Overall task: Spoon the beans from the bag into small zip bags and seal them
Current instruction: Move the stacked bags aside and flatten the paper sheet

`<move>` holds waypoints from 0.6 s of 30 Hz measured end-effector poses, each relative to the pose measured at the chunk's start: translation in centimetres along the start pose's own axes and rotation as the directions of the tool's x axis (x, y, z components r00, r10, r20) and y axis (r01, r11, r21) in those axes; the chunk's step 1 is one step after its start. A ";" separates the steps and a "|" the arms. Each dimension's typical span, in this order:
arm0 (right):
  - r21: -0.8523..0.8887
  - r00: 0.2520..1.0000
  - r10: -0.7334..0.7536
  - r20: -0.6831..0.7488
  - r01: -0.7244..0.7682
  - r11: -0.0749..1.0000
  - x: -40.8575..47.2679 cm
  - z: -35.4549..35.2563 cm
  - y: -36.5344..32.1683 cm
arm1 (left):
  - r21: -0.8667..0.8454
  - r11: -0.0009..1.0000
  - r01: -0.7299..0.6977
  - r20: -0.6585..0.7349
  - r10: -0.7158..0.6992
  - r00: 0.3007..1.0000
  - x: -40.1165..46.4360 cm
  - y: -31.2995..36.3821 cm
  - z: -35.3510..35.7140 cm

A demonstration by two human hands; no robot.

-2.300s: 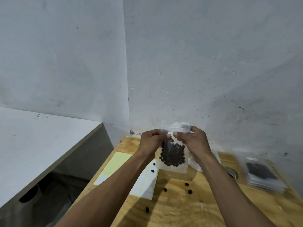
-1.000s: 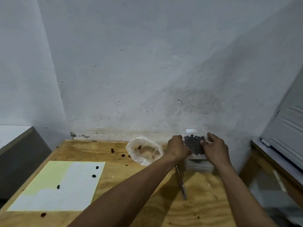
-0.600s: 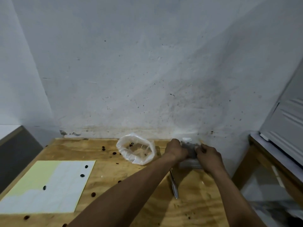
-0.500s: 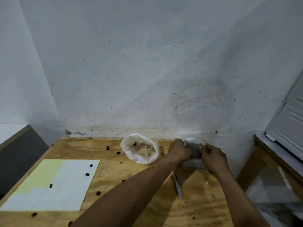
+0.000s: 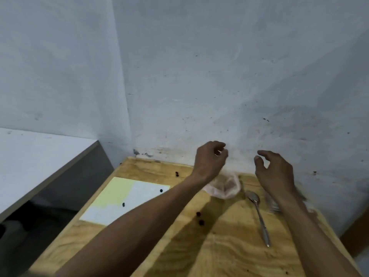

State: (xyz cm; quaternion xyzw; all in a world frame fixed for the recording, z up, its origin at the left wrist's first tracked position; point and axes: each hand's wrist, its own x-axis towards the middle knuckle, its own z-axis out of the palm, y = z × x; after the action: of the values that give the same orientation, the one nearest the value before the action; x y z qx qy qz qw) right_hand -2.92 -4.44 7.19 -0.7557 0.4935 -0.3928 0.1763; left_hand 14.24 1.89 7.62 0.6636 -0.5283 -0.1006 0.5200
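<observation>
Here, left hand point(image 5: 209, 160) and right hand point(image 5: 273, 170) loose, empty grip, above bag point(image 5: 224, 186), spoon point(image 5: 258, 212) beside, stray beans point(image 5: 200, 218).

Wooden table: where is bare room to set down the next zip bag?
Free: table between spoon and left forearm, bar two beans. Crowded: back right, around bean bag and zip bag stack. Paper sheet covers the left.

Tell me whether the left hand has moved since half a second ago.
Yes. The left hand then gripped a filled zip bag right of the spoon; now it hangs loosely curled, holding nothing, left of the spoon above the bean bag.
</observation>
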 end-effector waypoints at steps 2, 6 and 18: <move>0.070 0.994 -0.103 0.034 0.100 0.992 -0.9 1.9 -3.0 | 0.138 0.990 -0.017 -0.018 0.020 1.000 0.2 -3.2 -4.5; 0.195 0.935 -0.266 0.234 0.222 0.955 -3.7 6.7 -8.6 | 0.505 0.860 0.076 0.085 -0.137 0.987 -1.2 -11.7 -13.9; 0.136 0.599 -0.323 0.732 0.337 0.932 -12.4 20.3 -17.4 | 0.715 0.690 0.109 0.227 -0.376 0.898 -7.2 -23.1 -20.5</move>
State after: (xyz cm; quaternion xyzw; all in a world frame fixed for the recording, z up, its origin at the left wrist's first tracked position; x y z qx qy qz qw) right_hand 20.71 11.89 0.62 -0.9285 0.2332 -0.0716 0.2801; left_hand 38.97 17.39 -4.80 0.8433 -0.5182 -0.0854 0.1142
